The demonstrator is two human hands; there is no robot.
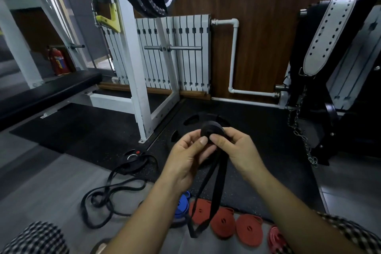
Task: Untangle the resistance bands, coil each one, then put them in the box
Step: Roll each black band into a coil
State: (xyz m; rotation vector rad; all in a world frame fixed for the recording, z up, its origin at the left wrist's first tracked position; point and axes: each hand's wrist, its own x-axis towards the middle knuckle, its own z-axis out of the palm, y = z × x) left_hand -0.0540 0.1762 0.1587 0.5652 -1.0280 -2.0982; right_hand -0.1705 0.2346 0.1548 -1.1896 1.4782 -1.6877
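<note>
- Black resistance band (212, 130), partly wound into a tight coil, held up in front of the chest between both hands, above the dark rubber mat (257, 181).
- Loose tail of the same band hanging down from the coil as two strands, ending in a loop just above the floor.
- Left hand (185, 159) gripping the coil's near-left side, thumb pressed on its face, fingers curled behind.
- Right hand (237, 148) pinching the coil from the right, thumb tip beside the left thumb, fingers wrapped around the far edge.
- Red coiled bands (249, 230) lying in a row on the floor below the hands, touching one another.
- Blue coiled band (182, 207) just left of the red ones, partly hidden by the left forearm.
- Another black band (107, 196) sprawled in loose loops on the grey floor to the left, one end reaching a small weight plate (135, 155).
- White rack upright (134, 68) and radiator (185, 51) farther back.
</note>
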